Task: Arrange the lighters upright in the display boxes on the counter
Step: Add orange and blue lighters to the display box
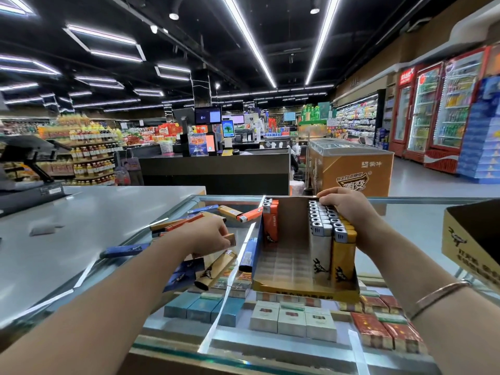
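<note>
An open cardboard display box stands on the glass counter. At its right side, white and yellow lighters stand upright in rows. Orange lighters stand in its far left corner. My right hand rests on top of the right-hand rows, fingers pressed on their caps. Loose lighters in orange, yellow and blue lie flat on the glass left of the box. My left hand is among them, fingers closed on a brown lighter.
A second display box sits at the right edge of the glass counter. Cigarette packs show under the glass. A grey counter with a till screen lies to the left. Shop aisles and fridges are behind.
</note>
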Motion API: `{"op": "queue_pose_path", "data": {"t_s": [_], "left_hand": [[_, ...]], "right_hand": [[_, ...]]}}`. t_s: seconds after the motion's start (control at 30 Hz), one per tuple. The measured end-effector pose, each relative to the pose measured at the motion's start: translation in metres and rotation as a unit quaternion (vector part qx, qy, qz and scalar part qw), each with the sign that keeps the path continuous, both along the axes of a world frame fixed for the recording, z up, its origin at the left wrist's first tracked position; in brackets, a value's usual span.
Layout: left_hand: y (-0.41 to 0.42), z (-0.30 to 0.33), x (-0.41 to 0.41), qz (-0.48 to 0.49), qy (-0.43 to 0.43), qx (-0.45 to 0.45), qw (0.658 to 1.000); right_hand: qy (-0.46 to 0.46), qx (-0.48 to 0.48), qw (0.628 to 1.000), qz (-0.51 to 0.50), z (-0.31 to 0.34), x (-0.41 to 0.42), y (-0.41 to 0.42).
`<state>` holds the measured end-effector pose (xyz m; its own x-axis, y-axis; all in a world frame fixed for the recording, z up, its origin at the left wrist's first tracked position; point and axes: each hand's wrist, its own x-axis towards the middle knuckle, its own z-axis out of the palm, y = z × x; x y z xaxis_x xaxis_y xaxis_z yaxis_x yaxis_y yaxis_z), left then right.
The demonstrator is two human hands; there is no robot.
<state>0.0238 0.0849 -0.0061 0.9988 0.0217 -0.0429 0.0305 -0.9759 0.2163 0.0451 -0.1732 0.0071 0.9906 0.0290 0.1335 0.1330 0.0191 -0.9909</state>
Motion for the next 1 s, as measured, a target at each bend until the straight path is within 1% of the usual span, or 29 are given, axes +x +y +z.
{"op": "queue_pose_path", "data": {"t_s": [0.07,0.17,0.2,0.27,0.33,0.4,0.47,0.5,0.57,0.6,0.63,0.67,0.83,0.93,1.0], "left_hand": [[-0.002,-0.003,0.0,0.008,-0.036,-0.027,0.999],[-0.002,-0.003,-0.004,0.005,-0.116,-0.135,0.984],[-0.003,-0.001,-0.007,-0.007,-0.148,-0.157,0.976],[-0.004,0.004,-0.013,-0.045,-0.205,-0.166,0.964],[-0.006,0.007,-0.022,-0.087,-0.223,-0.168,0.956],[-0.007,0.007,-0.029,-0.108,-0.21,-0.177,0.955],[-0.007,0.007,-0.034,-0.098,-0.184,-0.152,0.966],[-0.006,0.007,-0.036,-0.083,-0.161,-0.125,0.975],[-0.004,0.006,-0.039,-0.048,-0.095,-0.04,0.993],[-0.004,0.005,-0.04,-0.034,-0.06,-0.002,0.998],[-0.004,0.004,-0.041,-0.025,-0.034,0.02,0.999],[-0.004,0.003,-0.041,-0.02,-0.016,0.024,0.999],[-0.007,0.002,-0.038,-0.015,0.007,-0.063,0.998],[-0.007,0.004,-0.038,-0.023,-0.02,-0.084,0.996],[-0.002,0.011,-0.041,-0.027,-0.046,-0.126,0.991]], "right_hand": [[0.0,-0.003,1.0,0.001,0.0,-0.001,0.0],[-0.001,-0.002,1.0,0.004,0.0,-0.001,0.0],[0.0,-0.002,1.0,0.006,0.0,-0.001,0.0],[-0.001,-0.003,1.0,0.009,0.0,-0.002,0.0],[-0.003,-0.001,1.0,0.008,0.0,-0.002,0.0],[-0.004,-0.001,1.0,0.004,0.0,-0.002,0.0],[-0.004,-0.001,1.0,0.003,0.0,-0.002,0.0],[-0.004,-0.001,1.0,0.003,-0.001,-0.002,0.0],[-0.004,-0.004,1.0,0.003,-0.001,-0.001,0.0],[-0.004,-0.007,1.0,0.002,-0.001,-0.001,0.0],[-0.004,-0.007,1.0,0.001,0.0,0.0,-0.001],[-0.004,-0.008,1.0,0.001,0.0,0.0,-0.001],[-0.002,-0.01,1.0,0.002,-0.001,-0.001,-0.002],[0.002,-0.01,1.0,0.007,0.001,-0.002,-0.002],[0.002,-0.01,1.0,0.007,0.002,-0.004,-0.001]]}}
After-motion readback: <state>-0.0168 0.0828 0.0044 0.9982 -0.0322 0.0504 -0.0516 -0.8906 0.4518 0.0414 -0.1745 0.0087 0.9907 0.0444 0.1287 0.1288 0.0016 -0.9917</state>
